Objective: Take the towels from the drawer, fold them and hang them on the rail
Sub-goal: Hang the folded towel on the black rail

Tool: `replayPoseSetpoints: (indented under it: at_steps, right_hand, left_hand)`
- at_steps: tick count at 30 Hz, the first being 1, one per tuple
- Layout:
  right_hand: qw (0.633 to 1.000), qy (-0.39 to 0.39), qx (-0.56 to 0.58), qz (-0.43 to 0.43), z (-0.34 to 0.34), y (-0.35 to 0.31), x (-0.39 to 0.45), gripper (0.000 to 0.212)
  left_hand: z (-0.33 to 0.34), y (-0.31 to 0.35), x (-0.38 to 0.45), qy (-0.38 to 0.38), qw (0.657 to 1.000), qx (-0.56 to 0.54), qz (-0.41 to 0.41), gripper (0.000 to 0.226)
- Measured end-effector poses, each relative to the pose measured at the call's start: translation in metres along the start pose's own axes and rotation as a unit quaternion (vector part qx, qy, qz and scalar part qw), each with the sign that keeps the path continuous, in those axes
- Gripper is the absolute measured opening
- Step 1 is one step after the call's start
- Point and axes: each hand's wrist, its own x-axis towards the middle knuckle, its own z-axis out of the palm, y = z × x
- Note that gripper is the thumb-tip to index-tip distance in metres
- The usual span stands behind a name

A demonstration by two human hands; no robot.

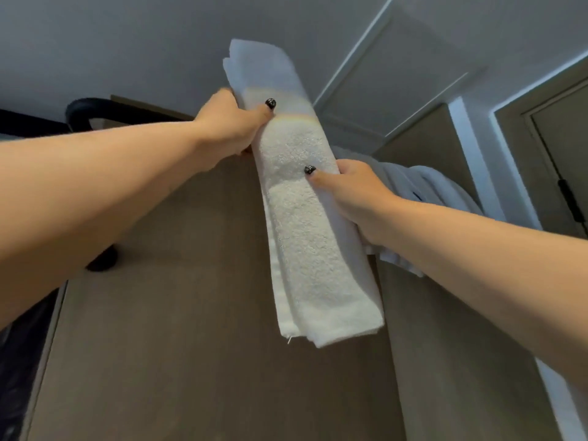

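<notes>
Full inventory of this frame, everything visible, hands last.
folded towel: 1, white, held up at centre, long and narrow, near end hanging down
hung towels: more than one, exact count unclear, white, draped at right behind the right hand
rail: 1, black, upper left, its right part hidden behind the left hand and the towels
wood panel: brown, behind the towels
ceiling: grey, top
left hand: grips folded towel's left edge, higher up
right hand: grips its right edge, lower

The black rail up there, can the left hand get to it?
Probably yes. The left hand grips the folded towel right by the black rail, with nothing between them, but its fingers are busy holding the towel and would have to let go first.
</notes>
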Motion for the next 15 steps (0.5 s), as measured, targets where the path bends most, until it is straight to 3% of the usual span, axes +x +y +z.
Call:
replayPoseSetpoints:
  at_steps: [4, 8, 10, 13, 15]
  right_hand:
    - [0.997, 0.069, 0.005, -0.026, -0.005, 0.004, 0.039, 0.02]
    - [0.995, 0.091, 0.047, -0.007, -0.01, 0.003, 0.072, 0.037]
    - [0.995, 0.081, 0.061, 0.016, -0.012, 0.002, 0.086, 0.035]
    - [0.997, 0.046, 0.047, 0.042, -0.017, 0.003, 0.106, 0.017]
    - [0.998, 0.005, 0.011, 0.066, -0.017, 0.008, 0.117, 0.012]
  left_hand:
    - [0.015, -0.002, 0.021, -0.04, 0.999, -0.026, 0.025, 0.02]
    - [0.03, -0.012, 0.023, -0.057, 0.998, -0.034, 0.014, 0.051]
    - [0.035, -0.023, 0.022, -0.051, 0.998, -0.032, 0.02, 0.035]
    - [0.036, -0.045, 0.017, -0.026, 0.998, 0.038, 0.048, 0.008]
    - [0.036, -0.062, 0.015, -0.024, 0.993, 0.103, 0.055, 0.01]
